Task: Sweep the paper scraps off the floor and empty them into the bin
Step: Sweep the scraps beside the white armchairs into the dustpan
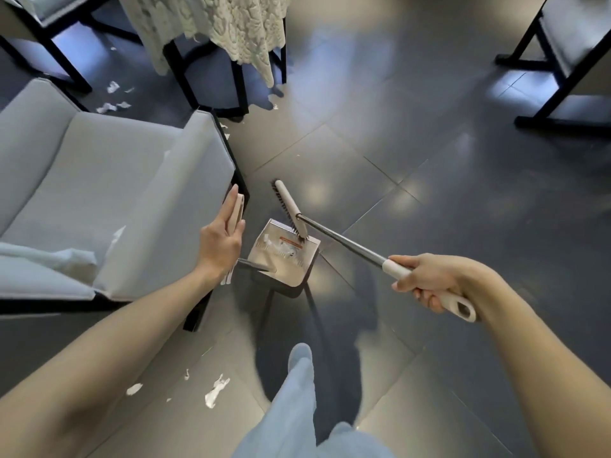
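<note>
My right hand (429, 284) grips the white end of a broom's metal handle (344, 241). The broom head (287, 203) is tilted, and its dark bristles touch the far edge of a grey dustpan (291, 276) standing on the floor. A few white scraps (276, 248) lie inside the pan. My left hand (219, 243) holds the beige top of the dustpan's upright handle (237, 209), with the fingers stretched along it. More paper scraps (215, 391) lie on the tiles near my feet. Others (109, 107) sit behind the armchair. No bin is in view.
A light grey armchair (99, 180) stands close on the left, with a white scrap on its seat. A dark-legged table with a lace cloth (218, 31) is beyond it. Further chairs stand at top left and top right (568, 51). Glossy dark tiles stretch to the right.
</note>
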Demonstrator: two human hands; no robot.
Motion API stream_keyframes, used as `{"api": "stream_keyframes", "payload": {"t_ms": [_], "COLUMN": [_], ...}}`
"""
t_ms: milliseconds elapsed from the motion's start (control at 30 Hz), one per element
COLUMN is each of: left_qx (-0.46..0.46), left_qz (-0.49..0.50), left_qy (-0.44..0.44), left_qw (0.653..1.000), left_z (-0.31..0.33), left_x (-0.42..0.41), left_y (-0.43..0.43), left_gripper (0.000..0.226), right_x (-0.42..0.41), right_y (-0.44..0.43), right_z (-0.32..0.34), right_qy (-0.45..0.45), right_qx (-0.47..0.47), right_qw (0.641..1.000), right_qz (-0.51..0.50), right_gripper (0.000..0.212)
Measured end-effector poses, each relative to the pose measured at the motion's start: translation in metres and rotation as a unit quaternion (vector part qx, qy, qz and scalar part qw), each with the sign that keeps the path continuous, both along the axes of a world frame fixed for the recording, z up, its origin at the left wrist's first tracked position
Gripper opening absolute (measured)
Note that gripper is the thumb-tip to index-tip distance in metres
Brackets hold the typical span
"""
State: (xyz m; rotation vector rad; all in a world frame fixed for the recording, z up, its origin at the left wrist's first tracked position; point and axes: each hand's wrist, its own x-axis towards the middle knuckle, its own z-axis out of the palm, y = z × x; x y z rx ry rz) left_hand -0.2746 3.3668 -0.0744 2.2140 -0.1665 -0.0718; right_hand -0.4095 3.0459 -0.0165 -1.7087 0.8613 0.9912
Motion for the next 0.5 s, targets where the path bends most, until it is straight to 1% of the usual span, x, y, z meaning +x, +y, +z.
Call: {"api": "stream_keyframes", "payload": {"t_ms": [133,233,300,367,500], "left_qx": [0.015,-0.013,-0.031,-0.03,-0.036], "left_qz": [0.017,0.048,0.072,0.097,0.135], "left_qy": [0.014,0.018,0.008,0.002,0.021], "left_qw": [1.0,0.999,0.997,0.995,0.99], "left_z": [-0.002,-0.005,-0.006,-0.003,0.012], "left_x": [-0.074,-0.143,-0.19,-0.237,-0.328], "left_y": [0.034,0.06,0.079,0.1,0.141], "left_gripper": [0.064,0.064,0.064,0.066,0.07], "right_x": [-0.06,-0.117,-0.156,-0.196,-0.269], "right_y": [0.033,0.059,0.08,0.102,0.147], "right_z": [-0.01,-0.023,-0.03,-0.034,-0.032], "right_qy": [-0.019,-0.03,-0.044,-0.056,-0.063], "right_qx": [0.006,0.031,0.037,0.041,0.061], "right_qw": [1.0,0.999,0.998,0.998,0.996], "right_qz": [-0.009,-0.018,0.0,0.015,0.03], "right_gripper": [0.055,0.052,0.047,0.043,0.036]}}
